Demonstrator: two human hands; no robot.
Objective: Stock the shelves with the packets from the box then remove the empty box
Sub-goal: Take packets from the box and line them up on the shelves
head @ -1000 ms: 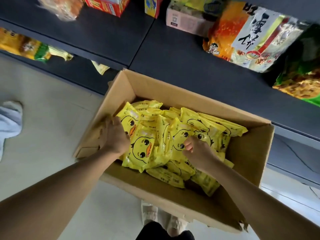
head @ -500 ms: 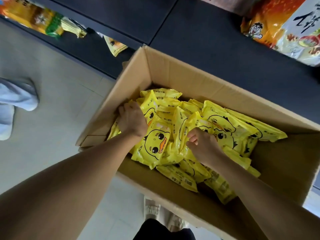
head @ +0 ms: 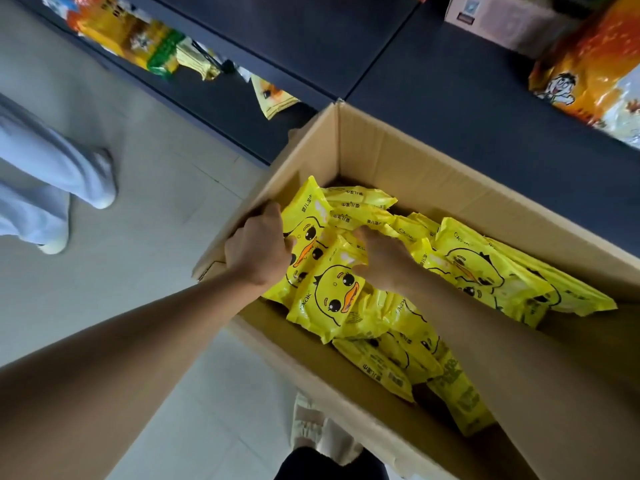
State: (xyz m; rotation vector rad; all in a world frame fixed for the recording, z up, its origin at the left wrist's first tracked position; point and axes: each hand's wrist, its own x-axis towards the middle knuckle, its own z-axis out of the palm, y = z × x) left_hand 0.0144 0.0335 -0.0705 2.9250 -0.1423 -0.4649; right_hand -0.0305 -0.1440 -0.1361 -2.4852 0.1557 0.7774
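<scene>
Since half a second ago the right hand (head: 381,258) has slid left and farther across the heap, from the middle packets to a spot close beside the left hand (head: 258,249), and the view has tilted so the box sits nearer the right edge.

Head view: an open brown cardboard box (head: 408,174) stands on the pale floor (head: 166,202), its far side against the dark navy shelves (head: 460,98). It is filled with a loose heap of glossy yellow packets printed with a cartoon duck (head: 332,296). The left hand is at the box's left wall, fingers curled round the upper edge of a duck packet at the left end of the heap. The right hand lies on the packets just right of it, fingers bent down among them; whether it pinches one cannot be told. On the far right shelf lies a large orange snack bag with a cartoon boy (head: 588,74), with a pale cardboard carton (head: 502,19) behind it. On the lower shelf at far left lie yellow-and-green snack bags (head: 138,39). At the left edge stands another person's leg in light grey trousers (head: 45,174).
</scene>
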